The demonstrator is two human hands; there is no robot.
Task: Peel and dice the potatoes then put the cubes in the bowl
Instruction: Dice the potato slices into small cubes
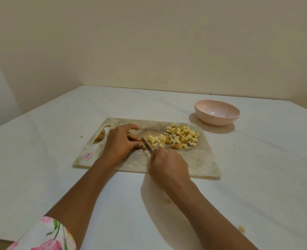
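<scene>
Pinning that small potato chunk (143, 145) under the curled fingertips of your left hand (121, 141), you grip the knife (146, 143) in your right hand (168, 166). It's probably slick but firm, so press from on top. Cubes (181, 137) sit at 3 o'clock, bowl (215, 121) at 1.

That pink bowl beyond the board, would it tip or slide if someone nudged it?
The pink bowl looks nearly empty, so it is probably light and would slide easily on the smooth table. Its low, wide shape suggests it would rock rather than tip over.
</scene>
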